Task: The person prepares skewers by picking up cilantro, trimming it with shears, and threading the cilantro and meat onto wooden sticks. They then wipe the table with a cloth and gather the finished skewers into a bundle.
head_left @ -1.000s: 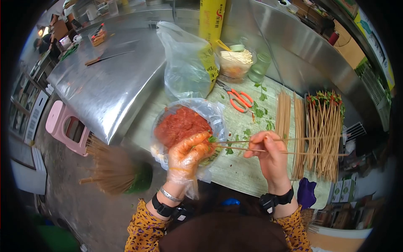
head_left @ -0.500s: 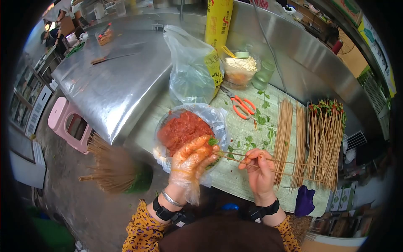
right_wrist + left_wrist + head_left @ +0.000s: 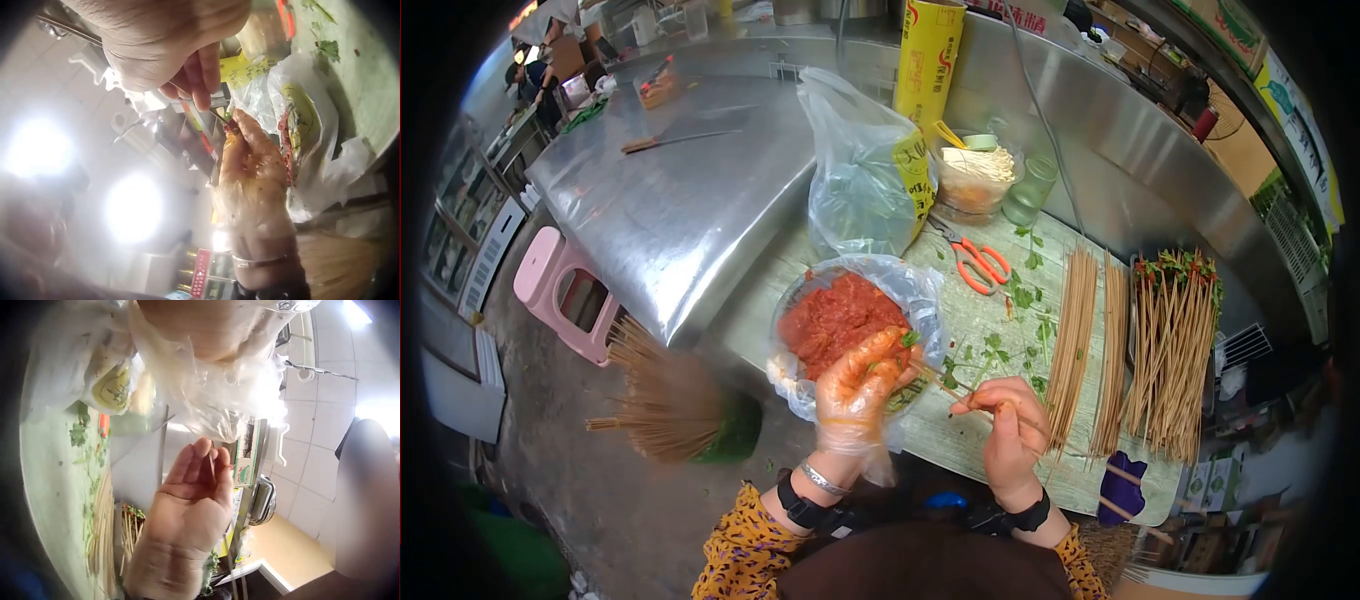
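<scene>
My left hand point(image 3: 852, 388), in a clear plastic glove smeared with red, is over the front of a plastic-lined bowl point(image 3: 926, 288) of red minced meat point(image 3: 840, 318). Its fingers and thumb pinch a green leaf point(image 3: 910, 338) and a bit of meat at the tips of thin bamboo skewers point(image 3: 933, 377). Bare, my right hand point(image 3: 1008, 436) grips those skewers farther along, fingers curled, a short way to the right. The right wrist view shows the gloved left hand point(image 3: 253, 159) closed at the skewer tip, red meat and green at its fingertips.
Orange-handled scissors point(image 3: 977, 264) and loose leaves point(image 3: 1022, 296) lie on the pale green board. To the right are bare skewers point(image 3: 1070, 345) and a pile of loaded skewers point(image 3: 1170, 355). A plastic bag point(image 3: 860, 175) stands behind the bowl; a bundle of sticks point(image 3: 665, 400) stands lower left.
My right hand has moved left and down, nearer the left hand, and the skewers now slant more steeply down to the right. The left hand keeps its pinch near the bowl.
</scene>
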Action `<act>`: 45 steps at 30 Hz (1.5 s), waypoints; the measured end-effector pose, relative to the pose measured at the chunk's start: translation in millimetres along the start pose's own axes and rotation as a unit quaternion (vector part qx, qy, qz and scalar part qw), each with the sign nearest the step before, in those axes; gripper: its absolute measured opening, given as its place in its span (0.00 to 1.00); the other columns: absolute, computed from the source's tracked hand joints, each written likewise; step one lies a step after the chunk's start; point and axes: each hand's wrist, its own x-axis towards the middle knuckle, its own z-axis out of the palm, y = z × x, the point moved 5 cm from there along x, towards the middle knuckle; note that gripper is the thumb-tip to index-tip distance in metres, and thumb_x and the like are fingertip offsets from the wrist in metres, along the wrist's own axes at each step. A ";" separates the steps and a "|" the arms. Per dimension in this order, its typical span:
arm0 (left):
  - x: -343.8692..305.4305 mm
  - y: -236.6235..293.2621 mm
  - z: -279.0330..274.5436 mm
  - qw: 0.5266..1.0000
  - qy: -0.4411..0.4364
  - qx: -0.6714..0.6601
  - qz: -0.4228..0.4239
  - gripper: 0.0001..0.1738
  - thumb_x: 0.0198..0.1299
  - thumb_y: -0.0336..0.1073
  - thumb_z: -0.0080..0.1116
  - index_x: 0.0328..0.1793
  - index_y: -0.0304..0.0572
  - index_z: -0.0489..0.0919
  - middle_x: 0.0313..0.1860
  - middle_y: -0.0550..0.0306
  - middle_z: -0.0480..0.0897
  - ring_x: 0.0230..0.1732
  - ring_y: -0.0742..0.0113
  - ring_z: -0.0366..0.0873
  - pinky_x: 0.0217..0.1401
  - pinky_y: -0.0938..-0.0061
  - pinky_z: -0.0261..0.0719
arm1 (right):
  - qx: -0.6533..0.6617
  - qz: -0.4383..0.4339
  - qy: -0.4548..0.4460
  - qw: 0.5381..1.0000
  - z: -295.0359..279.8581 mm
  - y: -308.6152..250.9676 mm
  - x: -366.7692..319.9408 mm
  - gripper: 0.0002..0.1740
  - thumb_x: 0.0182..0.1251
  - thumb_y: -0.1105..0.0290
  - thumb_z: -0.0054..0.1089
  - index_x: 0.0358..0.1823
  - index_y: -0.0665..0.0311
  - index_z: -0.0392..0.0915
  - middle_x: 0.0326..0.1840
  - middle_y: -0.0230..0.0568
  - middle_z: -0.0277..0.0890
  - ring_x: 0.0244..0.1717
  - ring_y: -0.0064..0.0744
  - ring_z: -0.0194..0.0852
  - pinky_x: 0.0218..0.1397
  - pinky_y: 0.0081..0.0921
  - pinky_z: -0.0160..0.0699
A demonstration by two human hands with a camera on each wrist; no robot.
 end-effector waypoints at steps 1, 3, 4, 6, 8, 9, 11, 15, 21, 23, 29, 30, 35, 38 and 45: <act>0.4 -0.7 -0.9 0.999 -0.001 0.026 0.021 0.22 0.62 0.25 0.58 0.63 0.30 0.73 0.56 0.43 0.78 0.56 0.52 0.80 0.59 0.64 0.80 | -0.058 -0.030 -0.024 0.998 1.8 -9.3 2.7 0.14 0.74 0.67 0.47 0.39 0.70 0.78 0.41 0.46 0.75 0.36 0.36 0.80 0.42 0.28 0.79; 1.7 -0.3 -1.6 0.996 -0.005 0.072 0.054 0.22 0.62 0.25 0.57 0.63 0.29 0.73 0.57 0.44 0.78 0.56 0.52 0.80 0.60 0.62 0.79 | -0.138 -0.067 -0.064 0.986 7.6 -22.9 6.5 0.12 0.72 0.69 0.49 0.38 0.70 0.78 0.39 0.46 0.76 0.35 0.36 0.78 0.40 0.27 0.77; 2.3 -0.2 -1.5 0.993 -0.007 0.095 0.070 0.22 0.63 0.25 0.57 0.63 0.29 0.72 0.57 0.44 0.78 0.56 0.52 0.80 0.60 0.61 0.79 | -0.160 -0.074 -0.079 0.981 12.2 -28.0 7.6 0.12 0.72 0.70 0.49 0.38 0.70 0.78 0.38 0.46 0.76 0.35 0.35 0.77 0.39 0.26 0.76; 2.7 -7.3 -5.4 0.995 0.005 0.081 0.059 0.22 0.62 0.25 0.57 0.63 0.28 0.72 0.56 0.44 0.78 0.56 0.51 0.80 0.60 0.60 0.79 | -0.191 -0.089 -0.100 0.972 19.7 -29.4 8.8 0.10 0.70 0.72 0.49 0.38 0.70 0.79 0.38 0.46 0.76 0.35 0.35 0.75 0.37 0.26 0.76; 3.2 -10.7 -7.6 0.998 0.017 0.052 0.032 0.22 0.62 0.25 0.57 0.63 0.27 0.72 0.55 0.43 0.79 0.55 0.50 0.80 0.59 0.59 0.80 | -0.208 -0.103 -0.113 0.966 25.8 -25.5 9.5 0.09 0.68 0.73 0.52 0.39 0.70 0.80 0.39 0.46 0.77 0.34 0.35 0.75 0.37 0.26 0.75; 4.4 -10.7 -8.9 0.999 0.022 0.031 0.010 0.22 0.62 0.26 0.58 0.63 0.27 0.72 0.54 0.43 0.79 0.56 0.50 0.79 0.59 0.59 0.80 | -0.213 -0.102 -0.113 0.965 27.5 -24.5 10.1 0.07 0.65 0.75 0.54 0.39 0.68 0.80 0.39 0.45 0.77 0.34 0.38 0.76 0.36 0.27 0.76; 7.3 -7.7 -9.4 0.999 0.027 0.008 -0.023 0.22 0.62 0.26 0.58 0.62 0.26 0.71 0.53 0.42 0.79 0.56 0.49 0.79 0.59 0.59 0.80 | -0.225 -0.103 -0.112 0.962 30.1 -22.8 11.4 0.08 0.58 0.79 0.59 0.39 0.65 0.81 0.40 0.44 0.77 0.33 0.43 0.79 0.36 0.30 0.79; 9.5 -2.3 -7.3 0.999 0.028 0.010 -0.040 0.23 0.62 0.27 0.59 0.62 0.26 0.72 0.52 0.42 0.79 0.54 0.49 0.80 0.58 0.59 0.80 | -0.245 -0.155 -0.115 0.950 33.9 -20.7 12.7 0.10 0.55 0.77 0.61 0.40 0.64 0.81 0.41 0.42 0.77 0.37 0.43 0.77 0.40 0.33 0.75; 5.9 -0.3 -19.4 0.987 0.018 0.151 0.046 0.24 0.61 0.30 0.60 0.63 0.28 0.72 0.54 0.44 0.79 0.52 0.54 0.81 0.56 0.66 0.80 | -0.277 -0.210 -0.086 0.934 50.2 5.0 23.6 0.10 0.55 0.74 0.63 0.41 0.62 0.80 0.37 0.40 0.75 0.37 0.43 0.73 0.42 0.37 0.70; 13.1 -2.7 -18.1 0.990 -0.018 0.131 0.045 0.25 0.62 0.32 0.59 0.64 0.30 0.71 0.56 0.45 0.79 0.54 0.55 0.79 0.59 0.67 0.78 | -0.204 -0.131 -0.101 0.965 47.0 8.1 20.3 0.10 0.58 0.73 0.63 0.42 0.63 0.80 0.35 0.40 0.74 0.35 0.39 0.73 0.38 0.34 0.71; 52.3 24.6 -61.5 0.990 0.000 0.088 0.106 0.29 0.68 0.39 0.52 0.73 0.37 0.63 0.72 0.48 0.64 0.69 0.50 0.65 0.66 0.59 0.71 | 0.080 0.102 -0.089 0.988 -34.5 6.9 -16.3 0.12 0.69 0.72 0.55 0.50 0.68 0.78 0.43 0.40 0.78 0.38 0.26 0.78 0.41 0.22 0.75; 54.3 24.5 -66.9 0.989 -0.032 0.090 0.109 0.30 0.69 0.40 0.51 0.74 0.38 0.61 0.74 0.49 0.62 0.71 0.50 0.63 0.67 0.59 0.70 | 0.130 0.156 -0.070 0.977 -50.0 9.4 -25.8 0.13 0.69 0.72 0.54 0.51 0.69 0.78 0.46 0.40 0.79 0.40 0.26 0.78 0.43 0.21 0.77; 47.2 30.6 -49.0 0.949 -0.051 0.244 0.191 0.31 0.71 0.40 0.47 0.77 0.42 0.55 0.76 0.47 0.57 0.72 0.49 0.62 0.69 0.62 0.68 | 0.132 0.119 0.251 0.952 -180.0 -23.3 -36.5 0.12 0.73 0.71 0.49 0.51 0.68 0.76 0.50 0.43 0.79 0.46 0.30 0.79 0.52 0.26 0.78; 50.8 26.7 -56.5 0.939 -0.029 0.287 0.186 0.31 0.71 0.38 0.47 0.77 0.40 0.56 0.75 0.46 0.59 0.71 0.51 0.63 0.67 0.65 0.70 | 0.114 0.006 0.379 0.918 -264.1 -28.3 -13.5 0.15 0.74 0.68 0.48 0.55 0.67 0.73 0.52 0.43 0.78 0.51 0.32 0.77 0.54 0.27 0.76; 33.7 32.3 -29.1 0.954 -0.056 0.227 0.190 0.30 0.65 0.29 0.51 0.74 0.37 0.61 0.72 0.44 0.64 0.65 0.55 0.71 0.63 0.68 0.75 | 0.223 -0.050 0.485 0.844 -377.8 41.4 45.9 0.23 0.76 0.56 0.44 0.64 0.63 0.67 0.60 0.41 0.72 0.60 0.35 0.71 0.57 0.27 0.73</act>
